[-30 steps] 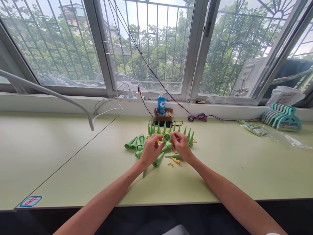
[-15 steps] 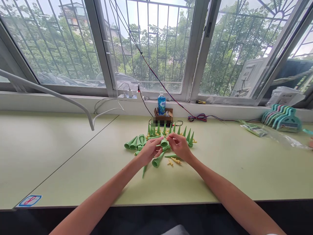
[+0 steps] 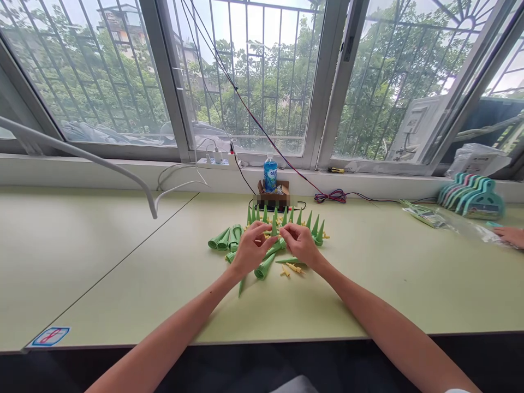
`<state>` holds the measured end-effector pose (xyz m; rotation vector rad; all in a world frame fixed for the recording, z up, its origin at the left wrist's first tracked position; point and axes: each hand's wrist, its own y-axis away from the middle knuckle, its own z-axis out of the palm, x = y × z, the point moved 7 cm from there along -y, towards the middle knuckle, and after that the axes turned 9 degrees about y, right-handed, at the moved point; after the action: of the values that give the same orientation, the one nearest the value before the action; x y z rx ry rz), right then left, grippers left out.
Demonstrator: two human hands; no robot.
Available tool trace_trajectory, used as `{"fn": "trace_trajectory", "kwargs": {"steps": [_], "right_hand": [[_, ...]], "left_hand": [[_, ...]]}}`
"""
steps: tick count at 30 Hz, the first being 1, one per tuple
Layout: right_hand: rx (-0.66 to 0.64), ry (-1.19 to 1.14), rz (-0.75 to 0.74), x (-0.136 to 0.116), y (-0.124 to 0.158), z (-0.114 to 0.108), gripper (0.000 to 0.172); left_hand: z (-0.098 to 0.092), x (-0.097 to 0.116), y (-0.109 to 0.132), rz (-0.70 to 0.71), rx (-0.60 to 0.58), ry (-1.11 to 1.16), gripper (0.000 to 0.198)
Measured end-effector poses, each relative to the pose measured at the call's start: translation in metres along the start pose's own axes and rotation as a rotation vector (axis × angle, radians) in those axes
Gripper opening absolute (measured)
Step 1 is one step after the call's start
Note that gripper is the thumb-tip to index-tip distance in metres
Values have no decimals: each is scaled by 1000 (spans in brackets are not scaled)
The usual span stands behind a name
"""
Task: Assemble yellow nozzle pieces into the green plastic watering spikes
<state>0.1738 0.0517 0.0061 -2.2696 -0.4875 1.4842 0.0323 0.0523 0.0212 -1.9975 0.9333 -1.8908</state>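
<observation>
My left hand (image 3: 250, 248) has its thumb and fingers closed around a green plastic watering spike (image 3: 274, 225), tip upward. Close by on the right, my right hand (image 3: 301, 243) is pinched beside the spike; what its fingertips hold, if anything, is too small to make out. Behind both hands several green spikes (image 3: 315, 225) stand upright with yellow pieces at their bases. Hollow green cones (image 3: 223, 240) lie to the left, and another cone (image 3: 264, 268) lies below my hands. A few loose yellow valve pieces (image 3: 295, 268) rest in front of my right hand.
A blue bottle (image 3: 270, 174) stands in a small brown box (image 3: 282, 191) near the sill. Coiled wires (image 3: 331, 196) lie behind. On the right are teal hanger-like items (image 3: 472, 197), a plastic-wrapped green pack (image 3: 426, 214) and another person's hand (image 3: 511, 236). A white cable (image 3: 123, 169) arches at left.
The spike in my left hand has turned from open end facing me to tip up. My right hand has barely moved. The other person's hand has come further in from the right.
</observation>
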Motion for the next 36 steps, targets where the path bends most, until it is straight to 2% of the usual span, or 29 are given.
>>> {"fn": "trace_trajectory", "kwargs": {"steps": [7, 10, 13, 16, 20, 22, 25, 28, 30, 36], "right_hand": [[10, -11, 30, 0, 0, -1, 35], [65, 12, 14, 0, 0, -3, 33], [150, 28, 9, 1, 0, -10, 31], [217, 46, -6, -1, 1, -17, 29], [198, 79, -78, -11, 3, -16, 27], [161, 91, -134, -18, 4, -12, 27], [134, 97, -183, -24, 5, -8, 27], [133, 83, -166, -22, 5, -8, 25], [118, 48, -117, -17, 4, -8, 26], [23, -182, 29, -9, 2, -1, 32]], "left_hand": [[8, 14, 6, 273, -75, -237, 15], [12, 18, 7, 276, -86, -251, 15], [10, 16, 5, 169, -43, -175, 14], [6, 7, 3, -7, 10, -38, 20], [14, -10, 4, -289, -111, 167, 44], [18, -14, 7, -371, -176, 236, 45], [20, -17, 9, -416, -205, 297, 39], [19, -18, 9, -383, -201, 276, 38], [17, -15, 7, -313, -188, 198, 36], [5, -1, 1, 33, -14, -88, 24]]}}
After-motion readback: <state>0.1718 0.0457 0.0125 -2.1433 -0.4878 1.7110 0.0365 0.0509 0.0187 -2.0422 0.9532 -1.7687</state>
